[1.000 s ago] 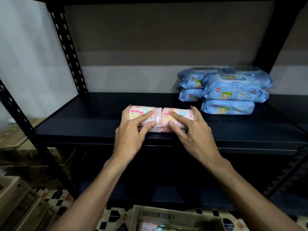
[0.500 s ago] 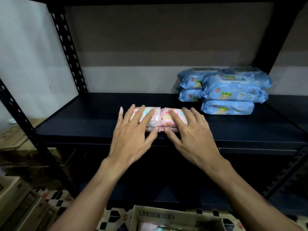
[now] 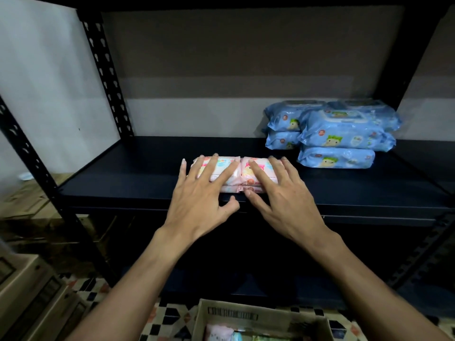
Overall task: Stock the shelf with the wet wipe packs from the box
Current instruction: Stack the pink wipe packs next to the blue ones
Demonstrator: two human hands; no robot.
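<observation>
Where spread left hand [image 3: 202,193] and right hand [image 3: 280,195] lie flat on pink packs [image 3: 229,168] at shelf [image 3: 123,173] front — grasping nothing, pack tops half hidden; box [image 3: 246,316] cut off below.

On the dark shelf [image 3: 138,173], the whole part from 9 to 11 o'clock of my left hand [image 3: 199,200] is bare board, so a hand can pass there up to the perforated post [image 3: 105,77]. At 12 o'clock the pink packs [image 3: 240,174] lie under my spread fingers, and behind them free board runs to the back wall. At 2 o'clock of my right hand [image 3: 283,205] the stacked blue packs [image 3: 337,134] block the way. A narrow free gap lies between pink and blue packs.
</observation>
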